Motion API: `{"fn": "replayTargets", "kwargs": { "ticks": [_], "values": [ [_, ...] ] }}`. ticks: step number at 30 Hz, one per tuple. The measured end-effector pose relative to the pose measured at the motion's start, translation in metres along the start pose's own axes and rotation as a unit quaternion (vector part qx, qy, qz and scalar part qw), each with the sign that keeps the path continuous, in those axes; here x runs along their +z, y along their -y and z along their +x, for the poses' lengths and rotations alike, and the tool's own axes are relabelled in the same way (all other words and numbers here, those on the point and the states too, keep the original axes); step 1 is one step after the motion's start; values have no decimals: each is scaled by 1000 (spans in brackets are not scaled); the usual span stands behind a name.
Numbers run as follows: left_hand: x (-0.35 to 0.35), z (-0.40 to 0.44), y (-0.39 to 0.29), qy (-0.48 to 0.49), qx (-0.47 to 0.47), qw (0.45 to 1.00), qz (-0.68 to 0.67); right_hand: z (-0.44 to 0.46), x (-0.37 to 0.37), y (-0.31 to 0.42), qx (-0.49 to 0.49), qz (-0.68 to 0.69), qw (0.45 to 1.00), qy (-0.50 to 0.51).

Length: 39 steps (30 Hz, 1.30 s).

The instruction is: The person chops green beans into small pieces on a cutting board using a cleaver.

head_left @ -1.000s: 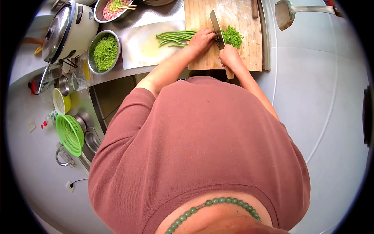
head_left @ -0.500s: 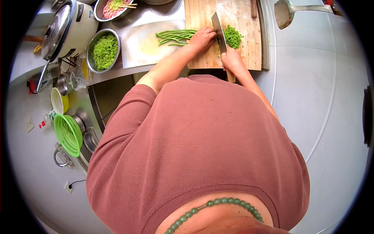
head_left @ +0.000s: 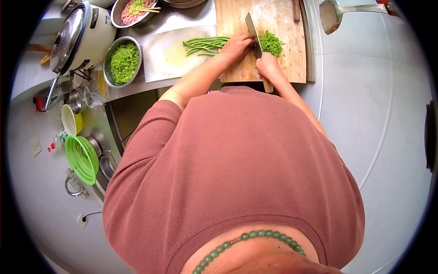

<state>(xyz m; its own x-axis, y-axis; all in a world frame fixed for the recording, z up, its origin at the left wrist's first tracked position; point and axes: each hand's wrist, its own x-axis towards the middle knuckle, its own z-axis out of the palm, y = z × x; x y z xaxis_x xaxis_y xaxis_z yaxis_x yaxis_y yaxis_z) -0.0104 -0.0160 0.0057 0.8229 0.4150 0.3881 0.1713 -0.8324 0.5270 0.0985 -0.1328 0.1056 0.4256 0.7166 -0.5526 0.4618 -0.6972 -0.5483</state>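
My right hand (head_left: pixel 269 67) is closed round the wooden handle of a cleaver (head_left: pixel 253 36), its broad blade standing upright over the wooden cutting board (head_left: pixel 292 68). Left of the blade, my left hand (head_left: pixel 238 46) presses down on a bunch of green beans (head_left: pixel 205 44), its fingertips close to the steel. The beans' long ends stick out leftward over a white cutting board (head_left: pixel 159 64). A heap of finely chopped green beans (head_left: pixel 271 44) lies to the right of the blade. The cut ends under my left fingers are mostly hidden.
On the left stand a metal bowl of chopped greens (head_left: pixel 123 61), a bowl of minced meat (head_left: pixel 132 13) with chopsticks, and a rice cooker (head_left: pixel 98 39). A green colander (head_left: pixel 82 160) is by the sink. A spatula (head_left: pixel 331 18) lies at upper right.
The cleaver and my right hand have shifted slightly left, nearer my left fingers. My left hand stays on the beans almost in place. The whole view has tilted a little.
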Motion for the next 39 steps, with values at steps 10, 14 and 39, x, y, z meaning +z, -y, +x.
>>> {"fn": "replayTargets", "kwargs": {
  "ticks": [10, 14, 39],
  "values": [
    [-2, -1, 0, -8, 10, 1000, -5, 0, -5, -1, -10, -10, 1000, 22],
    [1, 0, 0, -3, 6, 1000, -3, -4, -6, -2, -28, 6, 999, 15],
    [4, -1, 3, -6, -1, 1000, 1, 3, -9, 5, 0, -12, 999, 36]
  ]
}}
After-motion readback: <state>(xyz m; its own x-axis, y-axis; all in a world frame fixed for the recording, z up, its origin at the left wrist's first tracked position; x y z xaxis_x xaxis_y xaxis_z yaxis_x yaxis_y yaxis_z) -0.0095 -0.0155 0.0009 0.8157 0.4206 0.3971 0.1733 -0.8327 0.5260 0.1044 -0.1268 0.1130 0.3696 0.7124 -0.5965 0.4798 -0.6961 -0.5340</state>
